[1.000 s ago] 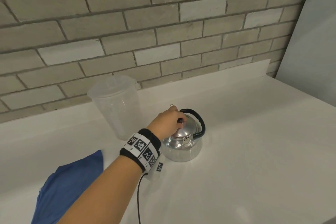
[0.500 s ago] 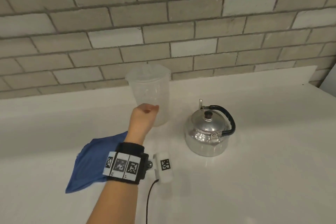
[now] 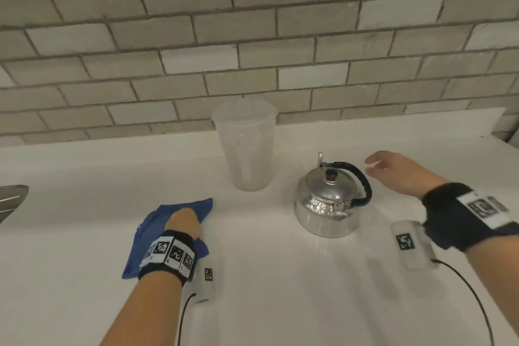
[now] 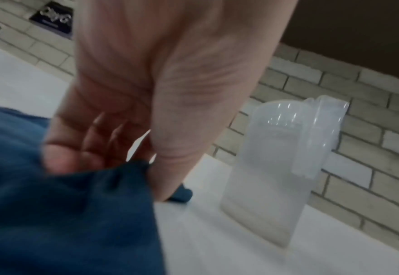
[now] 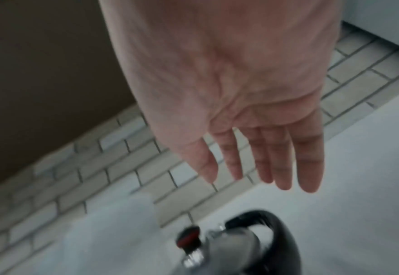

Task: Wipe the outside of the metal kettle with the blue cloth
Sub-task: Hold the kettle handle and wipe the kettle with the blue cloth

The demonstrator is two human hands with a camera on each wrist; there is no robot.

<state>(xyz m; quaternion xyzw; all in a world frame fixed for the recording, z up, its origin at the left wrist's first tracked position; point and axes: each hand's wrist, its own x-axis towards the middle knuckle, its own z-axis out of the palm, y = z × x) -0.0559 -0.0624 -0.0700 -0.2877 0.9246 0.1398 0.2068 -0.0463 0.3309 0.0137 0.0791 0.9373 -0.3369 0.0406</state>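
Observation:
The shiny metal kettle (image 3: 327,206) with a black handle (image 3: 362,185) and dark lid knob stands upright on the white counter (image 3: 280,289). The blue cloth (image 3: 153,229) lies crumpled on the counter to its left. My left hand (image 3: 184,222) is down on the cloth; in the left wrist view the thumb (image 4: 172,148) and curled fingers pinch a fold of the blue cloth (image 4: 64,214). My right hand (image 3: 377,167) hovers just right of the kettle's handle, fingers (image 5: 266,158) straight and holding nothing, with the kettle (image 5: 231,254) below it.
A tall translucent plastic jug (image 3: 247,149) with a lid stands behind and between cloth and kettle, close to the brick wall (image 3: 252,50). A grey metal object (image 3: 11,199) pokes in at the left edge. Cables trail from both wrists across the counter.
My left hand left the kettle's lid knob, swung left and came down on the blue cloth. My right hand has come into view beside the kettle's handle.

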